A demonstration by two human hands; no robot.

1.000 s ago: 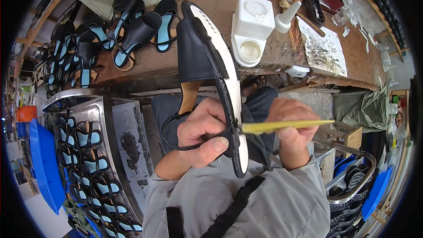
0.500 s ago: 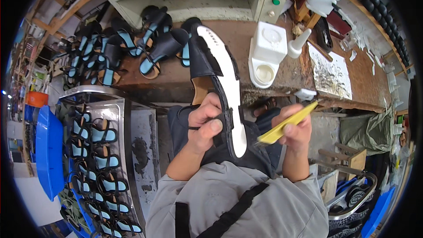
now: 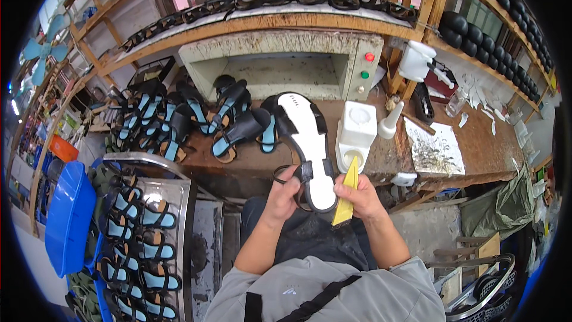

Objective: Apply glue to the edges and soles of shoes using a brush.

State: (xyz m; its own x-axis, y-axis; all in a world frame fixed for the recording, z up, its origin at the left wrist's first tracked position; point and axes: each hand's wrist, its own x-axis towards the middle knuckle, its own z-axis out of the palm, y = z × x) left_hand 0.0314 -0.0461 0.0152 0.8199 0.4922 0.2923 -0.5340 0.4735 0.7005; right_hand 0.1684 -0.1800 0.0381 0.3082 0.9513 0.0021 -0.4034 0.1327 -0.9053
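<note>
My left hand [image 3: 280, 201] is closed around the strap side of a black sandal [image 3: 305, 134], near its heel. The sandal's white underside faces up, toe pointing away from me, with black upper edges folded along its rim. In my right hand [image 3: 364, 198] is a yellow flat-handled brush [image 3: 345, 195], its dark bristle end pointing down toward me. The right fingertips and brush sit right beside the sandal's heel; whether they touch it I cannot tell. Just beyond the brush stands a white plastic glue pot [image 3: 357, 125] with a round opening at its near end.
Several black sandals with blue insoles [image 3: 232, 122] lie heaped on the bench at left. More fill a metal rack [image 3: 186, 203] beside me. A grey box machine [image 3: 280, 42] with buttons stands behind. At right are a white nozzle bottle [image 3: 390, 122] and a stained paper sheet [image 3: 438, 149].
The view has tilted up, showing the shelf above. My right hand has brought the brush left, to the sandal's heel, and its bristle end now points down. The left hand still holds the sandal.
</note>
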